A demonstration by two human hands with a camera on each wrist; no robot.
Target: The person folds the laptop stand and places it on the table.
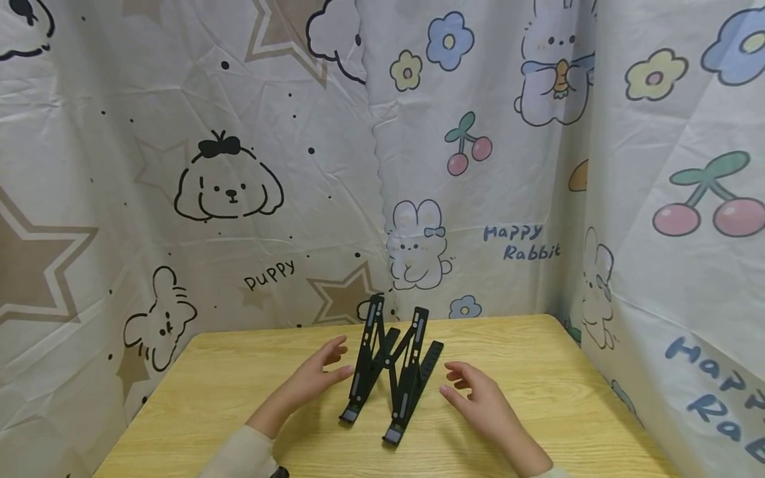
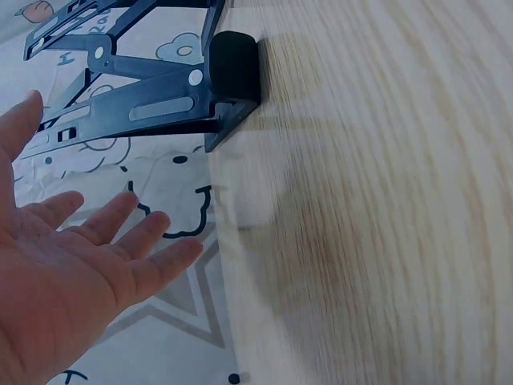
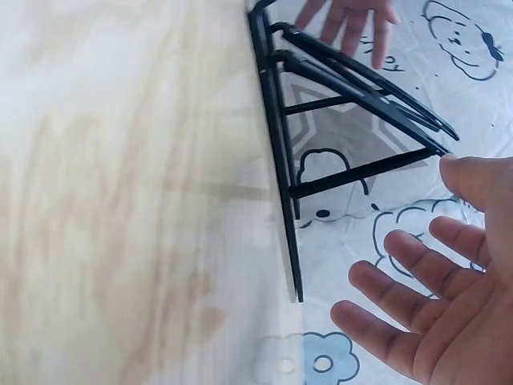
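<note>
The black stand (image 1: 387, 362) is up on its thin legs on the table (image 1: 239, 372), in between two hands. The left hand (image 1: 315, 373) has loose fingers, so its grip is wide and has hold of nothing. Its thumb is very near a leg (I can't tell if they touch). The right hand (image 1: 480, 398) has a wide, bent-finger grip with nothing in it, just beside the other side.

If one hand bumps the stand too hard, it might slide or tip over. A push down on the slanted bars might make it fold flat, and a finger left by the joints might get pinched.

I can't read any name on the stand. The cloth (image 1: 335, 199) behind says "PUPPY" (image 1: 270, 275) and "Happy Rabbit" (image 1: 522, 241). On the right, the same rabbit words get cut off.
</note>
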